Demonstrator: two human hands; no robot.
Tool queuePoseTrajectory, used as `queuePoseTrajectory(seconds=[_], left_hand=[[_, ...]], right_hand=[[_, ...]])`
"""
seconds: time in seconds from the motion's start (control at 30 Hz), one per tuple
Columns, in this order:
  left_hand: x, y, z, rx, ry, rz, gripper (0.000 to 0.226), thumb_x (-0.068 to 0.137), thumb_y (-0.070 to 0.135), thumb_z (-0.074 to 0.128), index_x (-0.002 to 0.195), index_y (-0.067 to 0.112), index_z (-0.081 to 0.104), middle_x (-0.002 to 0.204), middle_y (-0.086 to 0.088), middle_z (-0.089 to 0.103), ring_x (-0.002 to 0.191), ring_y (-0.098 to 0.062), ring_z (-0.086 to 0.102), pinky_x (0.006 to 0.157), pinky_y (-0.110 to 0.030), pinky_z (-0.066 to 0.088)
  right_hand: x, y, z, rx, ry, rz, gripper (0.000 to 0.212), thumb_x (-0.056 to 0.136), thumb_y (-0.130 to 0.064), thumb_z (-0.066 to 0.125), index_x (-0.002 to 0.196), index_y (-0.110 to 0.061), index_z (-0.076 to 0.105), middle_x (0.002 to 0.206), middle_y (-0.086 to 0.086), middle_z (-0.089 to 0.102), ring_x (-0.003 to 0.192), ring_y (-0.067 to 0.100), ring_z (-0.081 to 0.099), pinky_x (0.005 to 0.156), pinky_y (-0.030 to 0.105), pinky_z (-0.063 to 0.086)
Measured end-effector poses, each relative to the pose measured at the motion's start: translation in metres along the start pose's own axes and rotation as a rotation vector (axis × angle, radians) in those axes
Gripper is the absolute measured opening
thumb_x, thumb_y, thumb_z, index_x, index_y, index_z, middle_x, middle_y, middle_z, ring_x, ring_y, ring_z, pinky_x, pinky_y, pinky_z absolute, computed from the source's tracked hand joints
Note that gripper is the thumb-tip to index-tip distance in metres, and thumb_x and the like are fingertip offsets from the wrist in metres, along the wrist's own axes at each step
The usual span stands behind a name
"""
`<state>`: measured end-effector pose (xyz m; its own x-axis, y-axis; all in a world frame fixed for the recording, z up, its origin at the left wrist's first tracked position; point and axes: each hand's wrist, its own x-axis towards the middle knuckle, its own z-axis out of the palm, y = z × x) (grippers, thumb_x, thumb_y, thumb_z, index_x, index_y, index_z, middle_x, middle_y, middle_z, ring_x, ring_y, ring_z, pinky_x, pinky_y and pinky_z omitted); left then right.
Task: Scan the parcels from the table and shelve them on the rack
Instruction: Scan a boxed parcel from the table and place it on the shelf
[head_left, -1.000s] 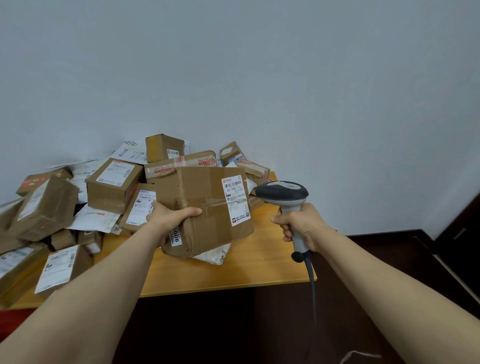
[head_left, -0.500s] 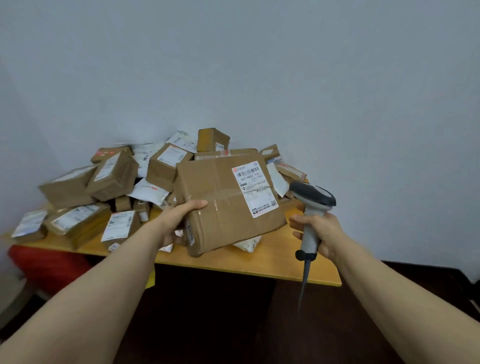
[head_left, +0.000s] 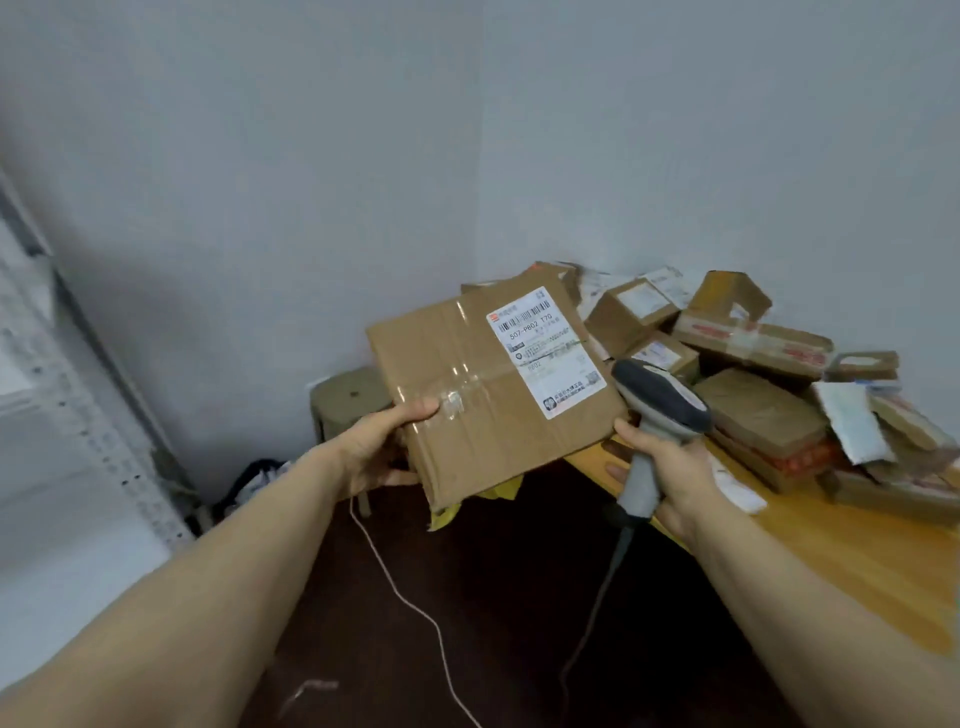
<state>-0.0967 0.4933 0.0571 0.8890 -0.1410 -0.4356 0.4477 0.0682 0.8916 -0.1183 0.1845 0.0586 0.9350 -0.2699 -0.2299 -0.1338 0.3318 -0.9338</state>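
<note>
Left of the table (head_left: 857, 561), the left hand (head_left: 374, 452) is gripping the parcel (head_left: 483, 395), half-hiding a stool (head_left: 348, 395); the right hand (head_left: 670, 467) is clutching the scanner (head_left: 660, 400).

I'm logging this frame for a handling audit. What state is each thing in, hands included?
cardboard box: taped shut, held in the air, label facing up.
scanner: held by its handle, head beside the box, cable hanging.
left hand: grips the box's left edge.
right hand: grips the scanner handle.
parcel pile: heaped on the table.
rack: blurred, contents unclear.
</note>
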Motion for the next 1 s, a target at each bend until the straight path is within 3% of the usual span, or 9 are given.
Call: queuePoseTrajectory(seconds=[0.1, 0.2, 0.37, 0.57, 0.67, 0.83, 1.0], left_hand=[[-0.055, -0.015, -0.06, -0.065, 0.112, 0.006, 0.089, 0.04, 0.047, 0.087, 0.121, 0.02, 0.06, 0.104, -0.001, 0.071, 0.097, -0.016, 0.067, 0.069, -0.034, 0.057], [-0.114, -0.028, -0.12, -0.106, 0.193, 0.04, 0.091, 0.033, 0.043, 0.093, 0.114, 0.015, 0.062, 0.091, -0.001, 0.072, 0.082, -0.016, 0.068, 0.063, -0.031, 0.056], [-0.221, -0.055, -0.219, -0.114, 0.407, 0.113, 0.086, 0.039, 0.041, 0.089, 0.117, 0.019, 0.061, 0.111, -0.005, 0.066, 0.106, -0.021, 0.062, 0.07, -0.038, 0.057], [-0.381, -0.109, -0.35, -0.192, 0.634, 0.155, 0.082, 0.043, 0.044, 0.085, 0.117, 0.018, 0.061, 0.093, 0.001, 0.073, 0.095, -0.018, 0.067, 0.072, -0.04, 0.058], [-0.463, -0.136, -0.411, -0.26, 0.772, 0.168, 0.083, 0.044, 0.044, 0.085, 0.12, 0.018, 0.06, 0.101, -0.002, 0.071, 0.099, -0.02, 0.065, 0.068, -0.039, 0.058], [-0.566, -0.172, -0.489, -0.413, 0.981, 0.211, 0.069, 0.055, 0.04, 0.085, 0.115, 0.018, 0.062, 0.096, -0.007, 0.069, 0.095, -0.023, 0.065, 0.065, -0.04, 0.058], [-0.632, -0.195, -0.567, -0.545, 1.139, 0.252, 0.048, 0.07, 0.041, 0.077, 0.109, 0.021, 0.059, 0.102, -0.006, 0.067, 0.099, -0.026, 0.065, 0.077, -0.047, 0.058]], right_hand=[[-0.025, 0.021, 0.054, -0.023, -0.153, 0.004, 0.016, 0.079, -0.004, 0.073, 0.088, -0.014, 0.064, 0.071, -0.005, 0.074, 0.064, 0.014, 0.072, 0.05, 0.029, 0.058], [-0.059, 0.046, 0.111, -0.041, -0.266, 0.006, 0.021, 0.077, -0.002, 0.075, 0.09, -0.013, 0.064, 0.073, -0.004, 0.075, 0.063, 0.013, 0.072, 0.05, 0.029, 0.058], [-0.132, 0.086, 0.216, -0.098, -0.452, 0.038, 0.018, 0.078, 0.0, 0.074, 0.09, -0.01, 0.064, 0.073, 0.003, 0.073, 0.058, 0.018, 0.071, 0.049, 0.029, 0.058], [-0.258, 0.16, 0.37, -0.173, -0.666, 0.138, 0.022, 0.077, -0.003, 0.074, 0.098, -0.001, 0.066, 0.081, 0.013, 0.072, 0.061, 0.021, 0.071, 0.046, 0.025, 0.055], [-0.328, 0.195, 0.449, -0.189, -0.844, 0.259, 0.017, 0.082, -0.013, 0.072, 0.096, -0.005, 0.065, 0.075, 0.01, 0.071, 0.06, 0.024, 0.071, 0.049, 0.027, 0.057], [-0.426, 0.251, 0.552, -0.219, -1.03, 0.478, 0.027, 0.091, -0.027, 0.063, 0.096, -0.001, 0.055, 0.091, 0.021, 0.065, 0.061, 0.025, 0.072, 0.046, 0.026, 0.056], [-0.507, 0.29, 0.637, -0.233, -1.132, 0.588, 0.025, 0.093, -0.026, 0.061, 0.093, -0.001, 0.054, 0.069, 0.017, 0.072, 0.055, 0.021, 0.071, 0.041, 0.021, 0.053]])
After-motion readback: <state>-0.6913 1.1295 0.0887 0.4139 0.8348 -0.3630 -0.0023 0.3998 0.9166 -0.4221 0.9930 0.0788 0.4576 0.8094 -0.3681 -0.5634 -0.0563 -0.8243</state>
